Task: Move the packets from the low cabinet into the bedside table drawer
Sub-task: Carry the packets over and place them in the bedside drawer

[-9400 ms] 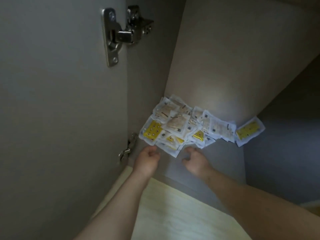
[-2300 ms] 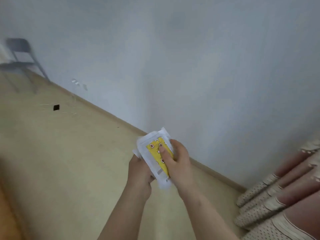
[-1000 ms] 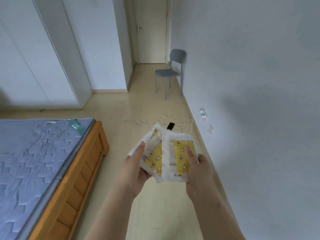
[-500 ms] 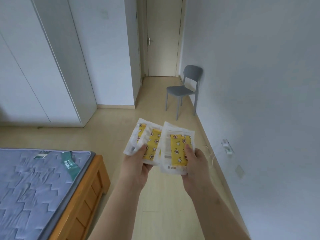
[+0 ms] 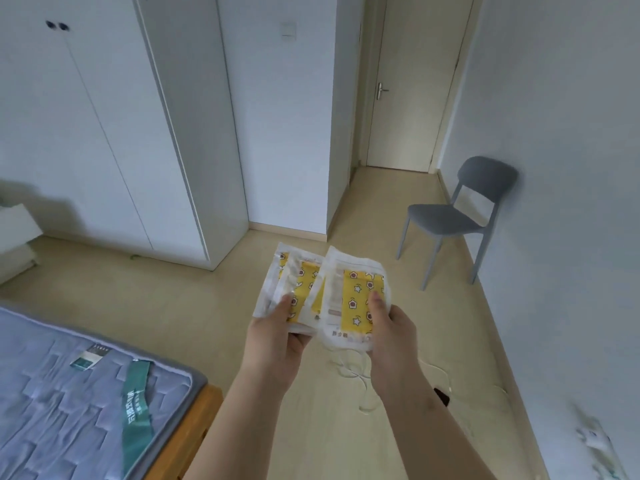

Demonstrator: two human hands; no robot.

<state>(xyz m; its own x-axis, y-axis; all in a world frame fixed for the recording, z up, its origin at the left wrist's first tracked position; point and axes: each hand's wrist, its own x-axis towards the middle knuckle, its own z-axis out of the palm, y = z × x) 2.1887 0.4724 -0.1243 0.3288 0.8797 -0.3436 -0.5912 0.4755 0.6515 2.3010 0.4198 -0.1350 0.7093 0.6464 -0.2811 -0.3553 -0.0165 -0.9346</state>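
Observation:
I hold two bundles of white packets with yellow star-patterned fronts in front of me, above the floor. My left hand [image 5: 275, 332] grips the left bundle of packets [image 5: 292, 282], thumb on its front. My right hand [image 5: 389, 323] grips the right bundle of packets [image 5: 353, 292], thumb pressed on the yellow panel. The right bundle overlaps the left one's edge. A white piece of furniture [image 5: 15, 233] shows at the far left edge, cut off; I cannot tell whether it is the bedside table. The low cabinet is out of view.
A bed with a blue-grey mattress [image 5: 69, 403] and wooden frame [image 5: 187, 441] fills the lower left. A grey chair [image 5: 457, 216] stands by the right wall. White wardrobes [image 5: 104, 116] line the far side, a closed door [image 5: 408, 88] beyond. White cables [image 5: 356, 372] lie on the floor.
I left the cabinet with the packets and turned into the room. Over the last second the view swung left and up; the two bundles stay spread in my hands.

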